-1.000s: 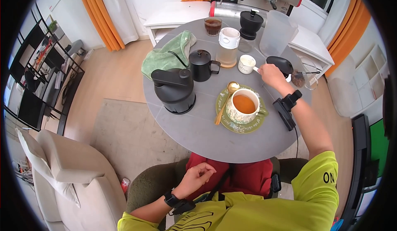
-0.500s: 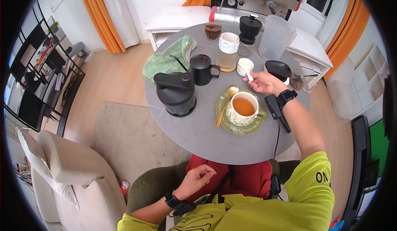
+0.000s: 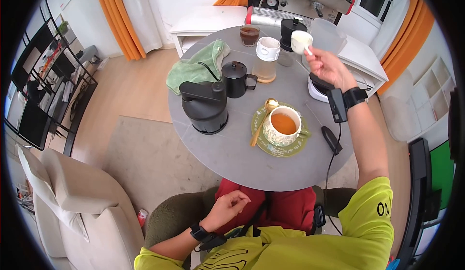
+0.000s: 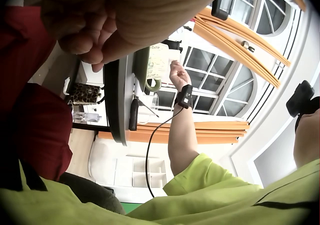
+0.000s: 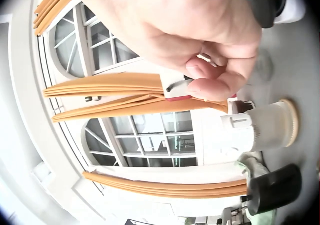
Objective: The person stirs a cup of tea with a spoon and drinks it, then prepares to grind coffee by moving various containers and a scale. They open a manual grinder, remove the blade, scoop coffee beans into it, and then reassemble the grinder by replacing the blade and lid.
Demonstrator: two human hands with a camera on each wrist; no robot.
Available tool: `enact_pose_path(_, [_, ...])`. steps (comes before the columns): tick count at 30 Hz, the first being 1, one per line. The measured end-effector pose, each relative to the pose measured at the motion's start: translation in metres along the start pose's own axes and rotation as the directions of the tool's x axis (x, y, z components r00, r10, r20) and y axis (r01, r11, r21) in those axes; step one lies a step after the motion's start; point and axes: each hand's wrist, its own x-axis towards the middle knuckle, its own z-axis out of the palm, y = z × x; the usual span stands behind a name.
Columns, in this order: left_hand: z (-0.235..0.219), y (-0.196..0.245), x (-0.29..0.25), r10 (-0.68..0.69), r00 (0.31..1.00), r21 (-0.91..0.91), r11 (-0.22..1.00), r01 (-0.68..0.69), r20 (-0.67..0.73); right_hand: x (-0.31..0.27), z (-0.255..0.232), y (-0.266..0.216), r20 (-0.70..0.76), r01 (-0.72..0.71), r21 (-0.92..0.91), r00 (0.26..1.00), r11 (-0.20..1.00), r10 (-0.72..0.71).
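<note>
High over the far right of the table, my right hand [image 3: 332, 69] pinches the handle of a small white cup [image 3: 301, 41]. The right wrist view shows thumb and fingers together, with the cup hidden. A large patterned cup [image 3: 277, 137] of orange-brown liquid stands on a green saucer [image 3: 295, 150], a gold spoon [image 3: 259, 130] beside it. My left hand [image 3: 226, 212] lies at my lap, loosely curled and holding nothing; the left wrist view shows its bent fingers.
A black kettle [image 3: 235, 80], black lidded appliance [image 3: 203, 108] and green cloth [image 3: 193, 69] stand left. Behind are a glass carafe [image 3: 264, 69], a glass of dark drink [image 3: 249, 36] and a black grinder [image 3: 292, 28]. A black-handled tool [image 3: 331, 140] lies right.
The small white cup has left the table in my right hand and moved up and slightly right. Its handle was turned toward me beforehand. My left hand has stayed at my lap.
</note>
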Motion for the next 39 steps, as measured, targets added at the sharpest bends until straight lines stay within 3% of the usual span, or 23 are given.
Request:
enact_pose_path(2, [0.000, 0.000, 0.000, 0.001, 1.000, 0.004, 1.000, -0.001, -0.002, -0.006, 0.021, -0.009, 0.036, 0.050, -0.101, 0.998, 0.994, -0.047])
enact_pose_path(4, [0.000, 0.000, 0.000, 0.001, 1.000, 0.008, 1.000, -0.001, -0.005, -0.010, 0.045, -0.011, -0.098, 0.166, -0.331, 0.973, 0.929, -0.208])
enact_pose_path(5, [0.000, 0.000, 0.000, 0.001, 1.000, 0.010, 1.000, -0.001, -0.009, -0.005, 0.048, -0.010, -0.092, 0.201, -0.443, 0.959, 0.873, -0.268])
enact_pose_path(6, [-0.001, -0.001, 0.000, 0.001, 1.000, 0.012, 1.000, -0.001, -0.012, -0.004, 0.053, -0.008, -0.090, 0.201, -0.445, 0.959, 0.873, -0.267])
enact_pose_path(8, [-0.001, -0.004, 0.001, 0.012, 1.000, 0.006, 1.000, -0.012, -0.015, -0.002, 0.062, -0.005, -0.098, 0.195, -0.657, 0.936, 0.728, -0.339])
enact_pose_path(9, [-0.002, -0.004, 0.001, 0.022, 1.000, 0.002, 1.000, -0.022, -0.016, 0.001, 0.062, -0.003, -0.095, 0.196, -0.659, 0.936, 0.726, -0.338])
enact_pose_path(11, [-0.002, -0.004, 0.001, 0.026, 0.999, 0.005, 1.000, -0.026, -0.021, 0.013, 0.058, 0.003, -0.051, 0.221, -0.788, 0.906, 0.574, -0.419])
enact_pose_path(12, [-0.002, -0.003, 0.001, 0.028, 0.999, 0.012, 1.000, -0.028, -0.023, 0.015, 0.060, 0.004, -0.048, 0.222, -0.790, 0.907, 0.572, -0.418])
enact_pose_path(14, [-0.003, -0.003, 0.001, 0.040, 0.999, 0.022, 0.999, -0.039, -0.026, 0.019, 0.063, 0.006, -0.087, 0.130, -0.903, 0.878, 0.409, -0.471])
enact_pose_path(15, [-0.003, -0.002, 0.001, 0.050, 0.998, 0.036, 0.998, -0.049, -0.026, 0.027, 0.056, 0.007, -0.086, 0.128, -0.905, 0.879, 0.405, -0.469])
enact_pose_path(17, [-0.003, -0.002, 0.001, 0.054, 0.998, 0.044, 0.998, -0.053, -0.030, 0.047, 0.039, 0.009, 0.302, 0.199, -0.953, 0.672, -0.228, -0.676])
enact_pose_path(20, [-0.003, -0.002, 0.001, 0.056, 0.998, 0.054, 0.997, -0.054, -0.033, 0.031, 0.058, 0.012, 0.298, 0.074, -0.937, 0.680, -0.342, -0.670])
enact_pose_path(27, [-0.003, -0.003, 0.001, 0.047, 0.998, 0.051, 0.998, -0.046, -0.031, 0.016, 0.076, 0.019, 0.374, 0.011, -0.877, 0.642, -0.480, -0.669])
enact_pose_path(39, [-0.004, 0.000, 0.001, 0.047, 0.998, 0.117, 0.992, -0.043, -0.029, 0.012, 0.084, 0.013, 0.588, -0.061, -0.734, 0.442, -0.676, -0.677])
